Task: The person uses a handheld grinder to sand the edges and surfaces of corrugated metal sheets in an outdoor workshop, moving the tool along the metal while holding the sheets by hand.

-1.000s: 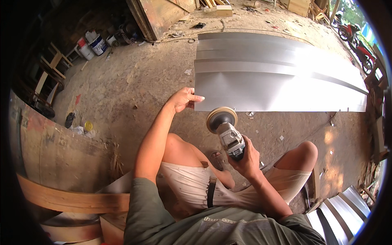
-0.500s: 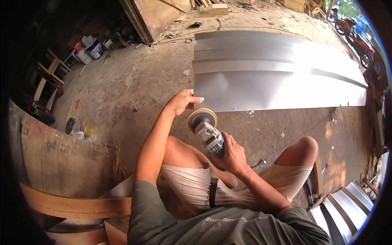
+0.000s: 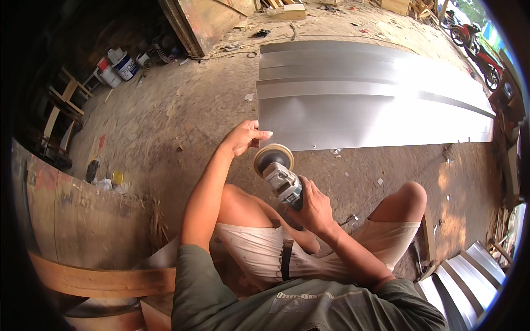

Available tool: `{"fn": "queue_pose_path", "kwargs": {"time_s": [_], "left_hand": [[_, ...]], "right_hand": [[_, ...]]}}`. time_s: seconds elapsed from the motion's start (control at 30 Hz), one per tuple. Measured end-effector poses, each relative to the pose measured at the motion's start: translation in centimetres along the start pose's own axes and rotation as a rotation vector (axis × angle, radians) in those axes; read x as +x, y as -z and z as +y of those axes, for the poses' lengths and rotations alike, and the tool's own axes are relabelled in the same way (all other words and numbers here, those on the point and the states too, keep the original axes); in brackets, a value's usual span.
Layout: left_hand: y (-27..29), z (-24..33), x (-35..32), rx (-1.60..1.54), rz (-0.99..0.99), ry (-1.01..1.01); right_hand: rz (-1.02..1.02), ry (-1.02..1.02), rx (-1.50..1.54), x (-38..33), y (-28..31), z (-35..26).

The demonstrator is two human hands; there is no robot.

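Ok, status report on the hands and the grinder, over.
Right hand gripping angle grinder, disc up near the metal sheet corner. Left hand open, fingertips at the sheet's edge. Nothing between disc and sheet.

A metal sheet (image 3: 375, 105) lies on the floor (image 3: 182, 110) ahead. The left hand (image 3: 245, 138) sits at its near left corner, the grinder (image 3: 279, 174) (in the right hand (image 3: 314, 207)) just behind. Buckets (image 3: 118, 66) stand far left.

Bright daylight, glare on metal sheet (image 3: 375, 105), fisheye-bent edges.
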State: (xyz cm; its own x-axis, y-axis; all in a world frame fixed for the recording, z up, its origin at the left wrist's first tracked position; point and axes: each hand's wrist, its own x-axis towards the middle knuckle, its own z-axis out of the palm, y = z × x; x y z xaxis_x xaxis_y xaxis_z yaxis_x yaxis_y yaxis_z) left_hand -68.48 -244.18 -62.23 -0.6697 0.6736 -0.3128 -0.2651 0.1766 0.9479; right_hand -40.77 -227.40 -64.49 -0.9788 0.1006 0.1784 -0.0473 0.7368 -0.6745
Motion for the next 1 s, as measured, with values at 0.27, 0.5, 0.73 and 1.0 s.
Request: {"fn": "queue_pose_path", "kwargs": {"time_s": [0.27,0.5,0.73,1.0], "left_hand": [[0.2,-0.2,0.1,-0.014,-0.012,-0.003],[0.1,-0.2,0.1,0.024,0.027,-0.002],[-0.4,-0.2,0.1,0.013,0.003,0.006],[-0.1,0.1,-0.1,0.005,0.02,0.016]], "right_hand": [[0.003,-0.028,-0.008,-0.3,0.1,0.1],[0.037,-0.01,-0.003,-1.2,0.4,0.9],[0.011,0.011,-0.013,-0.1,0.0,0.6],[0.052,-0.031,-0.011,-0.7,1.1,1.4]]}}
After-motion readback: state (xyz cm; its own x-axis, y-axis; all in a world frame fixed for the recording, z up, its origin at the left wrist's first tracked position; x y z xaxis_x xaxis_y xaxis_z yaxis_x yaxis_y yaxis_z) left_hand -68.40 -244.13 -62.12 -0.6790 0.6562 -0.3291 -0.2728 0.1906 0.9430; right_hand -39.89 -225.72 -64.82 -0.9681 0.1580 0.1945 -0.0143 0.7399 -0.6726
